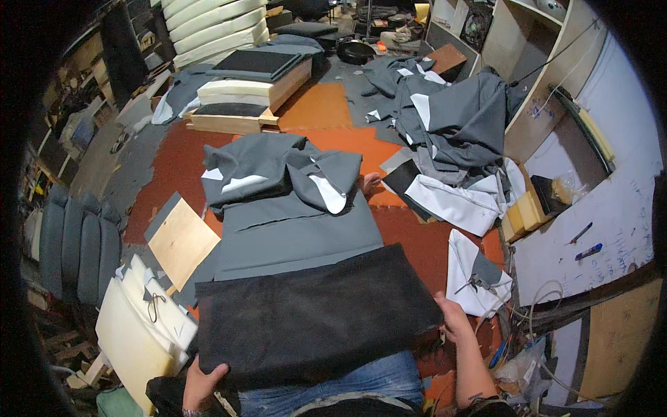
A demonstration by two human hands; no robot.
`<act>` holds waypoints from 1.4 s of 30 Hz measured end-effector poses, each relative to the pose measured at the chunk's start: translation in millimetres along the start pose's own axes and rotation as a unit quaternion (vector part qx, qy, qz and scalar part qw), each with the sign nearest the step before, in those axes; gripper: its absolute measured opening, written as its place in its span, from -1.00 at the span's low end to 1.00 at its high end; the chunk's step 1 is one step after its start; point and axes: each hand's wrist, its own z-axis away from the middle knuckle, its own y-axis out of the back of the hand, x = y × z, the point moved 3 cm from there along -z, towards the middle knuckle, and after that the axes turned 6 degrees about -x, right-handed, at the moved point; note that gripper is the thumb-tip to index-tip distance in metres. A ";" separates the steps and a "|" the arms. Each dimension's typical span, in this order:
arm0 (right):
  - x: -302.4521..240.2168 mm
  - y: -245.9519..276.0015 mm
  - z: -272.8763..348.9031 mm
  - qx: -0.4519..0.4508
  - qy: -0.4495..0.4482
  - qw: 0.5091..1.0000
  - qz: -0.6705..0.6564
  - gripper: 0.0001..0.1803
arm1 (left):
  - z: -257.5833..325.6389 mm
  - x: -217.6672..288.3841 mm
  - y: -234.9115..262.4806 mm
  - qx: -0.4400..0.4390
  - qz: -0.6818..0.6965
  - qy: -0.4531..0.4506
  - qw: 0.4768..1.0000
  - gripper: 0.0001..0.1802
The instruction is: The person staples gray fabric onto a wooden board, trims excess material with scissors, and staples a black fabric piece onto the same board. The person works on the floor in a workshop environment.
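Note:
Across my lap lies a wide, flat, rectangular panel covered in black fabric [313, 313]. At its near left corner my left hand [203, 382] is closed on the edge, thumb on top. My right hand [455, 318] grips the panel's right end, with its fingers partly hidden behind the edge. Just beyond the panel a grey upholstery cover [299, 236] is spread out, its far part bunched up and showing white backing. The black panel overlaps the cover's near edge. A bare foot [372, 183] shows beside the bunched cloth.
Cream foam pieces [135, 333] and a wooden board [182, 240] are at the left. Grey fabric [465, 111] is heaped at the far right. An air-tool-like object [479, 281] with a hose lies on white-backed cloth at the right. Foam slabs [215, 31] are stacked at the back.

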 end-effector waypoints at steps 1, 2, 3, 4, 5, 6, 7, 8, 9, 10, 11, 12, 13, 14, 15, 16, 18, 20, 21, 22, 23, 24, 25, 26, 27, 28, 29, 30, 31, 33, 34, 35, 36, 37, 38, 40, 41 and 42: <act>-14.0 -10.7 8.0 0.027 0.018 0.989 0.144 -0.58 | 2.2 3.3 3.2 -0.009 0.031 -0.009 0.999 -0.57; -26.5 -21.3 14.5 0.017 0.056 0.960 0.273 -0.60 | 4.6 2.4 8.4 -0.013 0.009 0.028 0.999 -0.50; -36.7 -29.2 18.7 0.004 0.078 0.916 0.394 -0.62 | 6.2 1.0 14.5 -0.024 -0.003 0.047 0.999 -0.42; -41.9 -32.6 21.9 -0.018 0.066 0.925 0.374 -0.62 | 7.3 -1.7 21.4 -0.035 -0.014 0.067 0.997 -0.34; -45.3 -32.3 24.9 -0.042 0.037 0.935 0.350 -0.62 | 7.5 -3.2 30.3 -0.007 -0.084 0.061 0.995 -0.42; -46.8 -31.2 26.7 -0.064 0.005 0.946 0.317 -0.63 | 7.6 -6.7 37.4 -0.021 -0.080 0.077 0.994 -0.48; -46.5 -27.2 28.5 -0.076 -0.059 0.953 0.286 -0.65 | 7.1 -9.5 44.3 -0.035 -0.075 0.093 0.992 -0.54; -48.3 -26.1 29.0 -0.105 -0.057 0.953 0.279 -0.65 | 7.1 -11.8 51.3 -0.049 -0.071 0.109 0.990 -0.60; -49.4 -24.2 29.5 -0.125 -0.059 0.952 0.273 -0.66 | 6.5 -13.0 62.1 0.014 -0.088 0.135 0.987 -0.72; -49.9 -22.3 29.1 -0.134 -0.070 0.951 0.270 -0.66 | 6.3 -12.5 67.6 0.003 -0.043 0.136 0.990 -0.74; -50.8 -21.3 28.3 -0.147 -0.066 0.947 0.279 -0.67 | 4.3 -11.0 70.9 -0.024 -0.029 0.143 0.989 -0.77; -51.5 -20.3 26.5 -0.152 -0.069 0.941 0.295 -0.67 | 2.4 -8.8 73.1 -0.049 -0.014 0.149 0.987 -0.80; -52.5 -19.5 24.9 -0.158 -0.073 0.934 0.311 -0.67 | 0.6 -7.6 73.8 -0.072 0.002 0.178 0.981 -0.83; -53.5 -19.5 22.2 -0.159 -0.077 0.936 0.303 -0.67 | -2.4 -5.4 74.0 -0.095 0.017 0.206 0.974 -0.84; -56.4 -18.6 19.9 -0.161 -0.083 0.939 0.294 -0.66 | -5.4 -3.0 72.9 -0.111 0.028 0.222 0.968 -0.85; -58.2 -19.1 16.7 -0.162 -0.088 0.941 0.285 -0.65 | -8.2 -0.2 71.9 -0.124 0.033 0.235 0.964 -0.86; -64.4 -15.0 12.1 -0.142 -0.141 0.928 0.313 -0.69 | -16.6 5.5 69.1 -0.138 0.038 0.240 0.960 -0.85; -72.9 -11.1 8.7 -0.102 -0.152 0.925 0.333 -0.73 | -24.4 10.3 69.6 -0.125 0.013 0.248 0.961 -0.81; -77.8 -14.7 6.5 -0.127 -0.093 0.931 0.329 -0.75 | -27.5 13.0 71.7 -0.128 0.011 0.266 0.955 -0.77; -81.4 -13.9 7.3 -0.121 -0.085 0.932 0.332 -0.75 | -29.6 15.2 74.6 -0.115 -0.005 0.291 0.950 -0.73; -84.0 -12.4 7.1 -0.108 -0.106 0.926 0.345 -0.76 | -30.1 17.2 74.3 -0.107 0.050 0.307 0.944 -0.71; -86.1 -11.0 8.5 -0.095 -0.124 0.921 0.357 -0.76 | -30.6 21.0 72.4 -0.137 0.061 0.293 0.944 -0.73; -85.6 -10.3 9.4 -0.089 -0.176 0.920 0.338 -0.76 | -30.4 23.8 71.0 -0.149 0.058 0.295 0.942 -0.75; -87.0 -12.5 10.3 -0.122 -0.184 0.921 0.320 -0.77 | -29.6 26.2 69.8 -0.155 0.051 0.300 0.940 -0.77; -87.5 -14.2 11.5 -0.136 -0.193 0.919 0.315 -0.78 | -27.3 28.6 66.3 -0.154 0.063 0.279 0.946 -0.85; -89.0 -15.9 11.2 -0.151 -0.198 0.918 0.310 -0.78 | -27.1 31.8 64.5 -0.134 0.108 0.243 0.955 -0.86; -93.1 -17.6 10.5 -0.150 -0.153 0.941 0.260 -0.79 | -25.5 33.3 62.5 -0.106 0.145 0.214 0.960 -0.85; -96.3 -19.3 8.9 -0.149 -0.107 0.960 0.210 -0.79 | -23.4 34.0 62.4 -0.077 0.182 0.187 0.962 -0.84; -99.0 -19.9 7.4 -0.159 -0.078 0.971 0.159 -0.80 | -25.9 39.0 58.9 -0.115 0.250 0.070 0.959 -0.77; -100.4 -17.0 3.7 -0.125 -0.006 0.976 0.180 -0.81 | -26.4 32.3 65.4 -0.033 0.211 0.048 0.976 -0.76; -99.9 -17.3 2.1 -0.141 0.050 0.973 0.175 -0.82 | -26.1 26.9 68.2 -0.011 0.213 0.048 0.976 -0.78; -95.0 -14.2 1.6 -0.138 0.032 0.969 0.202 -0.82 | -28.2 21.7 68.6 -0.053 0.156 0.057 0.985 -0.79; -87.4 -12.1 0.6 -0.150 -0.005 0.958 0.243 -0.83 | -30.5 16.0 69.2 -0.095 0.097 0.064 0.989 -0.81; -77.5 -10.7 1.5 -0.158 -0.026 0.948 0.274 -0.83 | -29.2 7.7 70.7 -0.109 0.017 0.099 0.989 -0.82; -67.5 -7.3 2.2 -0.144 -0.069 0.935 0.316 -0.84 | -28.6 1.5 69.9 -0.137 0.065 0.105 0.983 -0.83; -55.2 -5.5 5.3 -0.174 -0.087 0.945 0.263 -0.89 | -22.8 -13.2 67.1 -0.140 0.120 0.183 0.966 -0.86; -53.3 -4.5 7.0 -0.182 -0.091 0.949 0.241 -0.88 | -22.1 -15.0 65.2 -0.158 0.165 0.182 0.956 -0.79; -51.7 -4.5 8.6 -0.183 -0.107 0.951 0.225 -0.88 | -21.6 -16.1 65.5 -0.128 0.183 0.181 0.958 -0.72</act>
